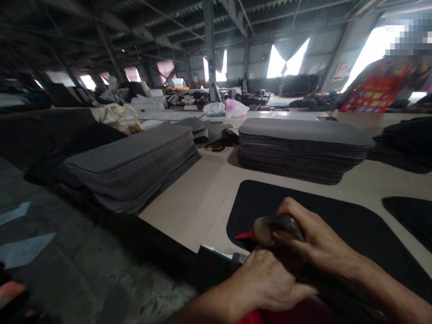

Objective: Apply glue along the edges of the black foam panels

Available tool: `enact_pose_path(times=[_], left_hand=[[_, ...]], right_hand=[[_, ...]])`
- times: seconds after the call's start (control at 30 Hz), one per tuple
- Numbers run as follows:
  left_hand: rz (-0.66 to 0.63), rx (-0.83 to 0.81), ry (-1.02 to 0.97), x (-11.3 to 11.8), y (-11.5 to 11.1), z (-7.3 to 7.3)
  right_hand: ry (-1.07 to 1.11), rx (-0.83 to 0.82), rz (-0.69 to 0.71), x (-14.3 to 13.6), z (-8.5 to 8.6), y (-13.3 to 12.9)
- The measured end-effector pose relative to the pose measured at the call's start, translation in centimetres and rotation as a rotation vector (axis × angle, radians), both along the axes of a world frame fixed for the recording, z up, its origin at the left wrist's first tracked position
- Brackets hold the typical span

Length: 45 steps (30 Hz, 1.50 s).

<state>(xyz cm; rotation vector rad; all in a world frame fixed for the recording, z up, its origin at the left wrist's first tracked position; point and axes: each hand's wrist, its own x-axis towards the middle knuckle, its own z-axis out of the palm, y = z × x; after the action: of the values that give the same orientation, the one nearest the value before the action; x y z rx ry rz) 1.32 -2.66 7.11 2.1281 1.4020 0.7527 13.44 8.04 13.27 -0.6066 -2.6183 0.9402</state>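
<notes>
My right hand (pixel 310 234) is wrapped round a bottle-like tool (pixel 265 230) with a worn, dark and beige body and a red pointed nozzle. The nozzle points left, over the near left corner of a black rounded mat piece (pixel 324 211) lying flat on the table. Just below the tool is my left hand (pixel 266 279), back upward and fingers curled under; what they hold is hidden. Beside its knuckles shows a small purple and silvery thing (pixel 238 258), too blurred to name.
Tall stacks of grey rounded sheets stand at left (pixel 135 166) and behind the mat (pixel 300 150) on the pale table (pixel 189 207). Scissors (pixel 218 145) lie between them. Another black piece (pixel 410 220) is at right. A person in a red patterned garment (pixel 369 92) stands far right.
</notes>
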Motion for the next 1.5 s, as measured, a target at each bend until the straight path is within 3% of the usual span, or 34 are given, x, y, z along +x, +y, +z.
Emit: enact_pose_path(times=[0.37,0.63,0.83,1.0,1.37,1.5], left_hand=[[0.012,0.030,-0.022,0.0,0.1,0.6],[0.022,0.112,0.197,0.2,-0.1,0.0],[0.025,0.172,0.258,0.0,0.0,0.2],[0.030,0.180,0.236,0.0,0.0,0.7],[0.006,0.055,0.130,0.0,0.1,0.8],[0.014,0.090,0.131,0.0,0.0,0.7]], right_hand=[[-0.032,0.051,0.047,-1.1,0.8,0.6],[-0.065,0.220,-0.053,-3.3,0.3,3.2],[-0.066,0.115,-0.102,-3.1,0.4,3.5],[-0.063,-0.023,-0.023,-2.1,1.6,2.5],[-0.073,-0.078,0.053,-1.9,1.3,2.4],[-0.086,-0.028,0.046,-2.1,1.6,2.3]])
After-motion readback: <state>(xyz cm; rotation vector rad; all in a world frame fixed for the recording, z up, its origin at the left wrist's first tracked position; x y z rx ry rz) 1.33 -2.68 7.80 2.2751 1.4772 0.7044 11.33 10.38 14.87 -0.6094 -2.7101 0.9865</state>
